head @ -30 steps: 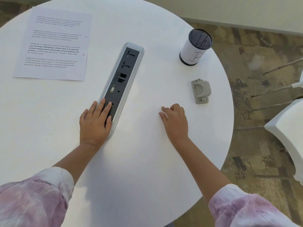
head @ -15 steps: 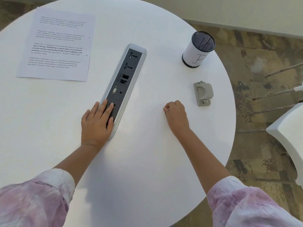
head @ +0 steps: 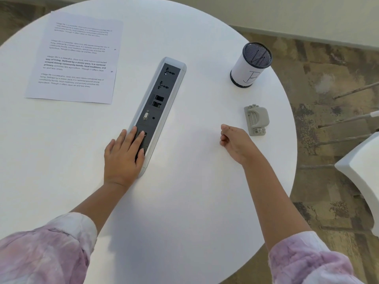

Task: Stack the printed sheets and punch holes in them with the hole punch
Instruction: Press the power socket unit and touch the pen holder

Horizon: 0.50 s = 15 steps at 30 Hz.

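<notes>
The power strip (head: 158, 111), a long grey box with a dark socket panel, is set into the middle of the round white table (head: 184, 201) and runs from near the person up and slightly right. The printed sheets (head: 75, 58) lie flat to the far left of the strip, well apart from it, long axis running away from the person and tilted a little to the right, with the text lines crossing it and the top of the page at the far end. Whether this is one sheet or several stacked cannot be told from above.

The hole punch (head: 256, 119), small and grey, sits to the right of the strip near the table's right edge, its long axis running near to far, roughly parallel to the strip. Beyond it, farther right of the strip's far end, a mesh cup (head: 251, 64) wrapped in white paper stands tilted in the wide-angle view.

The left hand (head: 123, 156) lies flat and spread, palm down, fingers resting on the near end of the strip, grasping nothing. The right hand (head: 235, 142) is curled loosely with fingers tucked in, just beside the hole punch but not touching it, empty as far as can be seen.
</notes>
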Available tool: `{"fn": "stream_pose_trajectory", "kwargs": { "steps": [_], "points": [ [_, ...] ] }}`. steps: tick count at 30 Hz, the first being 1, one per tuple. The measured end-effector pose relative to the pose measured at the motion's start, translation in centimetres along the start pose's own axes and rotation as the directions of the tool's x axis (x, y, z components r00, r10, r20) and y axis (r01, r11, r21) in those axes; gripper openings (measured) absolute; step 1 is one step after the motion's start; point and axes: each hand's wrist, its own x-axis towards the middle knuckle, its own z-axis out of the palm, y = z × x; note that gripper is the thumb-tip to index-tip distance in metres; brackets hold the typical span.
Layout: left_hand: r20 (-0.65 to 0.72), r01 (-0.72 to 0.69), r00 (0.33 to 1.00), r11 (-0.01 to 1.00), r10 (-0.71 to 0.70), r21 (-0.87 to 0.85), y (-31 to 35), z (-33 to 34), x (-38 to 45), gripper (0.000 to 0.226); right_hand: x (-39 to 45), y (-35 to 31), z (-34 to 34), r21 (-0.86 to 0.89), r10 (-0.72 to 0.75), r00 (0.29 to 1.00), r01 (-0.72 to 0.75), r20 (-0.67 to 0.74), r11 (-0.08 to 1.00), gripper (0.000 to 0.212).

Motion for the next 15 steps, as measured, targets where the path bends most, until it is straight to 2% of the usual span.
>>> {"fn": "stream_pose_trajectory", "kwargs": {
  "steps": [2, 5, 11, 13, 15],
  "points": [
    [0.005, -0.001, 1.0, 1.0, 0.001, 0.003, 0.0, 0.0, 0.0, 0.047, 0.1, -0.9, 0.2, 0.077, 0.002, 1.0, -0.004, 0.02, 0.997, 0.019],
    [0.017, -0.006, 1.0, 1.0, 0.005, 0.024, -0.1, -0.1, -0.1, 0.047, 0.4, -2.7, 0.8, 0.063, -0.027, 0.999, 0.026, 0.021, 0.998, 0.019],
    [0.034, 0.0, 0.999, 0.999, -0.001, 0.032, 0.0, -0.3, 0.0, 0.047, 1.3, -9.3, 1.5, 0.131, -0.168, 0.983, 0.177, -0.081, 0.975, 0.026],
    [0.029, -0.001, 1.0, 0.999, 0.0, 0.035, 0.1, -0.4, 0.0, 0.047, 1.9, -11.8, 0.9, 0.009, -0.304, 0.945, 0.307, -0.122, 0.952, 0.028],
    [0.019, -0.004, 1.0, 0.999, 0.003, 0.04, 0.2, -0.5, -0.1, 0.047, 2.5, -14.0, 0.1, -0.226, -0.44, 0.883, 0.401, -0.164, 0.888, 0.026]
  ]
}}
